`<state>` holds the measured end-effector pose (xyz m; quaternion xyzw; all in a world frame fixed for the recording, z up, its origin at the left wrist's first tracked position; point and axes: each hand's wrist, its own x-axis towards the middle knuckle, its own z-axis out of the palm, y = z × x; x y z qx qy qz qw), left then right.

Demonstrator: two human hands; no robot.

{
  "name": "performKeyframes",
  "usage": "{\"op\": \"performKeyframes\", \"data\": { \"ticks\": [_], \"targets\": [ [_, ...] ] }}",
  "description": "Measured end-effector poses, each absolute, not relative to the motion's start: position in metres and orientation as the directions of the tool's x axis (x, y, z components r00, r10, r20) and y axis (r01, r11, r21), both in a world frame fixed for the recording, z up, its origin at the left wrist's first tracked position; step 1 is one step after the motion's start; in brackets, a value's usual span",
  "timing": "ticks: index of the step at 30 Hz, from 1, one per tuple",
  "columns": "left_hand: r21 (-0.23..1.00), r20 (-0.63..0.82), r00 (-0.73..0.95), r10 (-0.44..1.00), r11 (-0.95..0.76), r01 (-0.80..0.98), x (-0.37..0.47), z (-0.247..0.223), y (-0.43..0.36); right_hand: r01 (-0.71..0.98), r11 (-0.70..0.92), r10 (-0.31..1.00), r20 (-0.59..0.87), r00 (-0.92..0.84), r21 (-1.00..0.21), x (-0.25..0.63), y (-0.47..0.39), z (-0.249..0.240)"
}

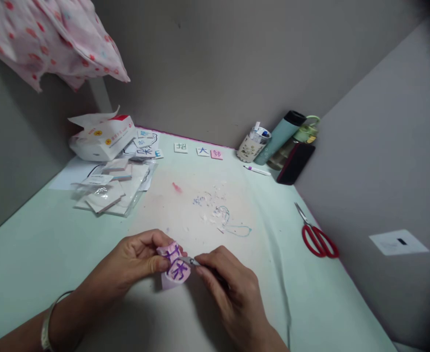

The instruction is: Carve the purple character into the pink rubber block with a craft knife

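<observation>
Between the thumb and fingers of my left hand (pixel 138 261) is a small pinkish carving block (pixel 178 274) with purple strokes drawn on its face and its edges partly cut away. My right hand (pixel 233 288) grips a carving knife (pixel 191 261), its metal tip touching the block near the purple lines. Most of the knife's handle is hidden in my right fingers. Pale shavings (pixel 211 198) lie on the table beyond my hands, beside a thin blue-green loop of cord (pixel 239 231).
Red-handled scissors (pixel 315 234) lie at right. Behind them are a dark phone (pixel 295 164), a teal bottle (pixel 281 137), a pen cup (pixel 251 146) and a marker (pixel 257 170). Several marked tiles (pixel 181 147) line the back. Packaged blocks (pixel 112 190) and a tissue pack (pixel 105 139) sit left.
</observation>
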<state>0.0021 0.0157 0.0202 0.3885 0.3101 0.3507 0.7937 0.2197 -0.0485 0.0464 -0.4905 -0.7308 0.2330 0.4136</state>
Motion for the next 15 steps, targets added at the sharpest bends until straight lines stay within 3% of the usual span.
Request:
{"op": "performKeyframes", "data": {
  "ticks": [15],
  "targets": [
    [0.844, -0.195, 0.568, 0.800, 0.432, -0.319, 0.0040, 0.0164, 0.0115, 0.550, 0.412, 0.908, 0.378, -0.181, -0.726, 0.2164, -0.0520, 0.0436]
  ]
}}
